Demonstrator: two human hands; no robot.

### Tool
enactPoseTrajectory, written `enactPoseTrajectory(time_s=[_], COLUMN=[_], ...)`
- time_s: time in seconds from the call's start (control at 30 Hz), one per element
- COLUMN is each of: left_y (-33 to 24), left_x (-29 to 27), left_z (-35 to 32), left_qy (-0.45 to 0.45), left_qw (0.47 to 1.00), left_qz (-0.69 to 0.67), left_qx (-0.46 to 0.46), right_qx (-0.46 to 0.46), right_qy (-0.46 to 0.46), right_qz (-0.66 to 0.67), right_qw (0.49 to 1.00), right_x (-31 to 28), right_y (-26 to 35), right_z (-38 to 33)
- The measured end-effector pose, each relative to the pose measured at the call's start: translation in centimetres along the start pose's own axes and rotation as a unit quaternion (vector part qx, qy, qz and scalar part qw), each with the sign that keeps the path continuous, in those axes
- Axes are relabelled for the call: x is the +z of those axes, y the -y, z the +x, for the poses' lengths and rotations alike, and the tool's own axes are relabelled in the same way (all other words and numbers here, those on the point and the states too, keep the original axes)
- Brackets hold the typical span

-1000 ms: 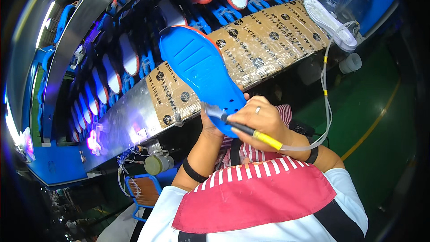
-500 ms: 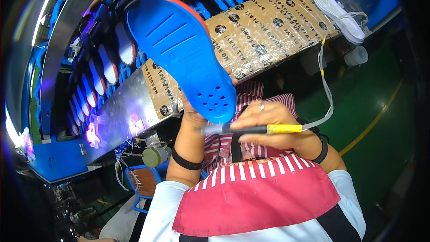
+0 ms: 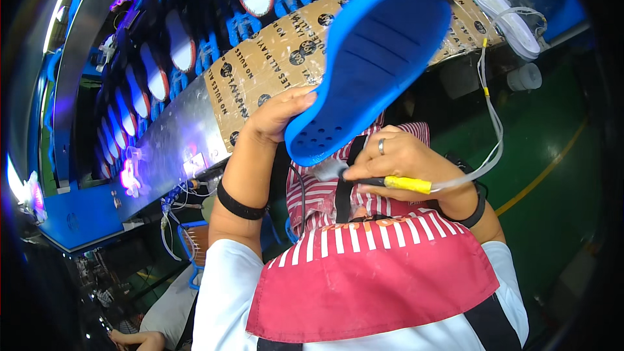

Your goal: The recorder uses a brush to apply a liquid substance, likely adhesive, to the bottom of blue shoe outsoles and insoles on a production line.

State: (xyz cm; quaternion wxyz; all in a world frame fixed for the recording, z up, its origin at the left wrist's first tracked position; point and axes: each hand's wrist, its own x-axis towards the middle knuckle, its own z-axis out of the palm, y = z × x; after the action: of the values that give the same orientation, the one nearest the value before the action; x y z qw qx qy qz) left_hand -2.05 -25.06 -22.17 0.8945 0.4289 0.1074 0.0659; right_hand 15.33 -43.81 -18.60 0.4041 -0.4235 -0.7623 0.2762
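Observation:
My left hand [image 3: 276, 114] grips a blue shoe sole [image 3: 383, 45] by its narrow heel end, thumb along the edge. The sole is tilted up, its hollow side with a raised rim showing; small holes dot the heel and grooves cross the wide part. My right hand [image 3: 409, 159] is closed round a brush [image 3: 408, 184] with a yellow and black handle. Its pale, blurred bristles are just below the heel; whether they touch it I cannot tell. A clear tube [image 3: 495, 130] runs from the handle's end past my right wrist.
Brown printed packing material [image 3: 260, 65] covers the bench edge. Beyond it, several dark soles with white faces [image 3: 179, 39] stand on blue racks. A white sole-shaped tray [image 3: 497, 6] and a clear cup [image 3: 524, 78] are at the right. Another person's arm [image 3: 140, 339] shows lower left.
My left hand has turned the sole from its grooved outer face to its hollow side and swung it right. The brush has shifted right, and its bristle end has risen slightly.

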Motion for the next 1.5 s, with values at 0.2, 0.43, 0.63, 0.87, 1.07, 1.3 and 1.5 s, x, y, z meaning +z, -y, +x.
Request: enactPoseTrajectory(time_s=[0.2, 0.43, 0.63, 0.87, 1.07, 1.3, 1.5], left_y=[-1.0, -2.4, -2.5, -3.0, -3.5, -2.1, 3.4], left_x=[1.1, 2.5, 1.5, 0.9, -0.3, -1.6, -4.1], left_z=[1.2, 2.4, 3.0, 2.5, 1.6, -0.6, -1.2], left_qy=[-0.014, -0.044, 0.010, 0.024, 0.030, -0.132, -0.159], left_qw=[0.981, 0.933, 0.899, 0.889, 0.868, 0.944, 0.971], left_qz=[0.116, 0.214, 0.324, 0.314, 0.366, 0.117, -0.162], left_qx=[-0.157, -0.285, -0.296, -0.333, -0.335, -0.278, 0.070], right_qx=[-0.012, 0.009, 0.005, 0.030, 0.028, 0.039, 0.073], right_qy=[-0.068, 0.032, 0.015, -0.042, 0.044, -0.032, -0.111], right_qz=[0.018, 0.012, -0.039, 0.020, 0.045, 0.027, 0.044], right_qw=[0.997, 0.999, 0.999, 0.998, 0.998, 0.998, 0.990], right_x=[0.5, 0.1, 0.4, 0.1, -0.9, -1.1, -2.2], right_y=[0.3, 0.3, -0.2, -0.5, -0.7, -1.2, -1.0], right_z=[0.4, 0.0, 0.1, 0.0, -1.0, -1.5, -1.5])
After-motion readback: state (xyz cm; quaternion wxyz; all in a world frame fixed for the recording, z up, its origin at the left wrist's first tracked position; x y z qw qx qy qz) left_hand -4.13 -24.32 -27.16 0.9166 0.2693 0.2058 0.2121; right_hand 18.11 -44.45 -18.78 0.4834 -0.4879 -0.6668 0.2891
